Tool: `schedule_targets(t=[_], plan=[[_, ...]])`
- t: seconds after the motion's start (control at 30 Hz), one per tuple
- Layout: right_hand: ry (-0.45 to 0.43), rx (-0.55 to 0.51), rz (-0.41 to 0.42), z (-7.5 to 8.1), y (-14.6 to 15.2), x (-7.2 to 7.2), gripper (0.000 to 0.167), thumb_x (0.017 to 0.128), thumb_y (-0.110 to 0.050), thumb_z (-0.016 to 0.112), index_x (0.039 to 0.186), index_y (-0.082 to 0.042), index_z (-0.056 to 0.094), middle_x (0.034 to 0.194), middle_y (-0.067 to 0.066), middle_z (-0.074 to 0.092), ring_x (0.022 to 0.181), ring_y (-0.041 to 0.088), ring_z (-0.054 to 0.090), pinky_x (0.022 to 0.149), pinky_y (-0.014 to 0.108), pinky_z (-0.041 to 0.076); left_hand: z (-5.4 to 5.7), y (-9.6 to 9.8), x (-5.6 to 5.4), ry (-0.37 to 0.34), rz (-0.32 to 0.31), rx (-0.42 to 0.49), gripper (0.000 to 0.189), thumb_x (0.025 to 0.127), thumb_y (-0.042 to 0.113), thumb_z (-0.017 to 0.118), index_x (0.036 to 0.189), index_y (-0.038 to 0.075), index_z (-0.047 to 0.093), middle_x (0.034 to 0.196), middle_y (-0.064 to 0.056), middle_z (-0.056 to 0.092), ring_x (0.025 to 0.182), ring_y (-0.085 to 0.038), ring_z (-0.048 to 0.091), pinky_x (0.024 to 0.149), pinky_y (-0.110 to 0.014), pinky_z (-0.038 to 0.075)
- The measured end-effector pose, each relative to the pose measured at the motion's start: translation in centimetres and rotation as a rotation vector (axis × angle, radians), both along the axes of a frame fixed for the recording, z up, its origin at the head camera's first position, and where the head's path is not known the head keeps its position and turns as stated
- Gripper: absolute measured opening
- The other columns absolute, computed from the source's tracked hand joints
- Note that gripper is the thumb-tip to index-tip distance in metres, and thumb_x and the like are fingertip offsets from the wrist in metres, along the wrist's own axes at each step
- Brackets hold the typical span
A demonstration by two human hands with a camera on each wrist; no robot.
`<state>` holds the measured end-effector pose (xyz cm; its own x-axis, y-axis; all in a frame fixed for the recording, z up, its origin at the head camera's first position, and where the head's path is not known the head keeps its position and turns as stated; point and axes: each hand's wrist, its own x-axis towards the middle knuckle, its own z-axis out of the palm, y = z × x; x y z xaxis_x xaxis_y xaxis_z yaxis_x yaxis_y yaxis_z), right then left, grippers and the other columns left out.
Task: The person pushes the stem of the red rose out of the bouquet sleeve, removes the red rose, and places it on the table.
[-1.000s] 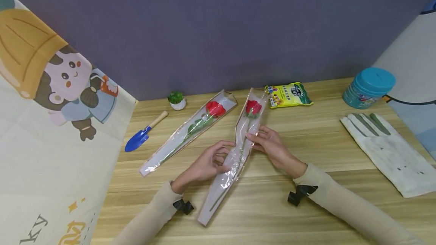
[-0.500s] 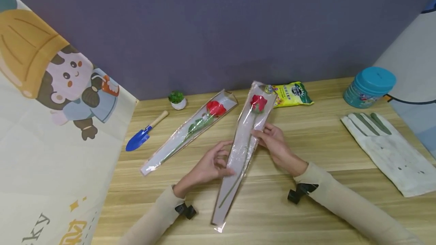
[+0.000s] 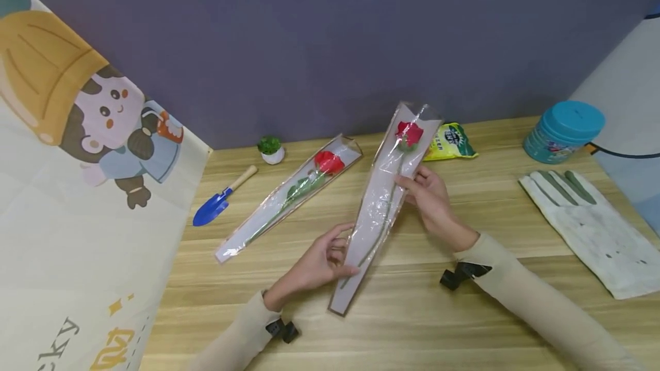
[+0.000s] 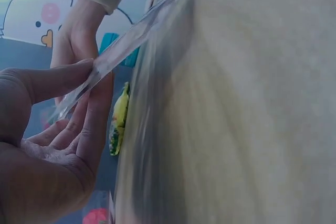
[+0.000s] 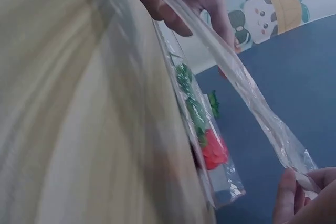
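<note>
Both hands hold a long clear sleeve with a single red rose (image 3: 409, 134) in it, lifted off the table and tilted with the bloom away from me. My left hand (image 3: 319, 259) pinches the lower left edge, its thumb on top and fingers underneath. Farther up, my right hand (image 3: 429, 196) grips the right edge below the bloom, thumb across the front. A second wrapped rose (image 3: 329, 162) lies on the table to the left. In the left wrist view the held sleeve (image 4: 118, 51) appears edge-on between thumb and fingers.
Left of the roses lie a blue trowel (image 3: 212, 208) and a small potted plant (image 3: 270, 150). A yellow-green packet (image 3: 454, 143) sits partly behind the held sleeve. To the right are a teal tub (image 3: 563, 132) and a pair of white work gloves (image 3: 593, 231).
The held rose has moved up and to the right, and its sleeve now looks straighter. It covers more of the yellow packet. Both hands keep their hold; the second rose stays put.
</note>
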<state>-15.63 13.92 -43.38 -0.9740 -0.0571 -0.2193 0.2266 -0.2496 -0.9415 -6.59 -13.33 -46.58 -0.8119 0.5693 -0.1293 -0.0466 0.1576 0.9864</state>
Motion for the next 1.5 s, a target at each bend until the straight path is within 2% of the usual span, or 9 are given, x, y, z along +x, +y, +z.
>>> schedule_targets(t=[0.1, 0.27, 0.5, 0.67, 0.83, 0.9, 1.13, 1.3, 1.5], plan=[[0.019, -0.009, -0.016, 0.8, 0.8, -0.3, 0.065, 0.099, -0.008, 0.069, 0.155, 0.000, 0.039, 0.109, -0.011, 0.071, 0.090, 0.003, 0.070, 0.080, 0.019, 0.062, 0.2, 0.1, -0.1, -0.002, 0.003, 0.014, 0.094, 0.079, -0.015, 0.078, 0.160, 0.011, 0.036, 0.088, -0.003, 0.047, 0.069, -0.003, 0.043, 0.063, -0.011, 0.043], [0.046, -0.026, -0.025, 1.7, 1.7, -0.8, 0.069, 0.099, -0.009, 0.070, 0.158, -0.002, 0.036, 0.114, -0.008, 0.069, 0.094, 0.003, 0.070, 0.084, 0.019, 0.062, 0.4, 0.2, -0.2, 0.003, 0.005, -0.013, 0.094, 0.079, -0.015, 0.078, 0.159, 0.016, 0.039, 0.097, -0.001, 0.054, 0.075, -0.004, 0.049, 0.066, -0.013, 0.050], [0.036, 0.025, -0.001, 1.9, 2.1, -0.7, 0.070, 0.100, -0.011, 0.069, 0.160, -0.005, 0.034, 0.117, -0.009, 0.067, 0.098, 0.003, 0.070, 0.093, 0.022, 0.061, 0.2, 0.5, -0.2, -0.011, -0.008, -0.003, 0.095, 0.078, -0.019, 0.076, 0.159, 0.013, 0.038, 0.099, -0.001, 0.055, 0.075, -0.002, 0.051, 0.068, -0.015, 0.055], [0.053, 0.055, 0.006, 1.6, 2.1, -0.6, 0.069, 0.100, -0.010, 0.069, 0.160, -0.005, 0.035, 0.117, -0.009, 0.067, 0.098, 0.003, 0.070, 0.089, 0.021, 0.062, 0.1, 0.7, -0.1, -0.003, -0.011, 0.021, 0.095, 0.076, -0.021, 0.074, 0.159, 0.008, 0.038, 0.103, -0.006, 0.058, 0.075, -0.002, 0.052, 0.069, -0.015, 0.055], [0.077, 0.073, 0.012, 1.4, 2.0, -0.5, 0.064, 0.099, -0.008, 0.070, 0.154, 0.000, 0.040, 0.112, -0.010, 0.070, 0.093, 0.003, 0.071, 0.084, 0.022, 0.063, 0.0, 0.8, 0.1, 0.031, -0.009, -0.001, 0.094, 0.075, -0.020, 0.076, 0.157, 0.007, 0.040, 0.104, -0.018, 0.063, 0.077, -0.004, 0.059, 0.074, -0.017, 0.058], [0.084, 0.076, 0.017, 1.3, 1.9, -0.4, 0.061, 0.098, -0.008, 0.070, 0.152, 0.000, 0.042, 0.110, -0.010, 0.071, 0.092, 0.003, 0.071, 0.084, 0.022, 0.063, -0.1, 0.9, 0.1, 0.051, 0.000, -0.023, 0.092, 0.075, -0.018, 0.077, 0.156, 0.008, 0.042, 0.107, -0.020, 0.064, 0.080, -0.005, 0.061, 0.074, -0.018, 0.059], [0.100, 0.111, 0.049, 0.9, 1.8, -0.1, 0.041, 0.098, -0.008, 0.070, 0.136, -0.009, 0.054, 0.105, -0.011, 0.072, 0.090, 0.004, 0.071, 0.083, 0.022, 0.063, -0.2, 1.0, 0.4, 0.078, 0.034, -0.073, 0.085, 0.078, -0.017, 0.076, 0.153, 0.014, 0.049, 0.110, -0.015, 0.067, 0.083, -0.005, 0.060, 0.069, -0.016, 0.055], [0.110, 0.147, 0.073, 0.5, 1.4, 0.1, 0.051, 0.099, -0.007, 0.068, 0.146, -0.002, 0.047, 0.107, -0.015, 0.072, 0.093, 0.003, 0.072, 0.087, 0.023, 0.063, -0.4, 1.3, 0.6, 0.109, 0.070, -0.099, 0.081, 0.077, -0.017, 0.075, 0.148, 0.016, 0.055, 0.113, -0.018, 0.071, 0.084, -0.007, 0.063, 0.076, -0.018, 0.057], [0.124, 0.143, 0.072, 0.0, 0.6, 0.3, 0.054, 0.099, -0.004, 0.068, 0.146, 0.003, 0.045, 0.105, -0.016, 0.072, 0.091, 0.002, 0.072, 0.083, 0.020, 0.063, -0.6, 1.8, 0.8, 0.156, 0.125, -0.123, 0.072, 0.078, -0.015, 0.075, 0.143, 0.015, 0.062, 0.109, -0.015, 0.072, 0.076, -0.006, 0.064, 0.067, -0.018, 0.056]])
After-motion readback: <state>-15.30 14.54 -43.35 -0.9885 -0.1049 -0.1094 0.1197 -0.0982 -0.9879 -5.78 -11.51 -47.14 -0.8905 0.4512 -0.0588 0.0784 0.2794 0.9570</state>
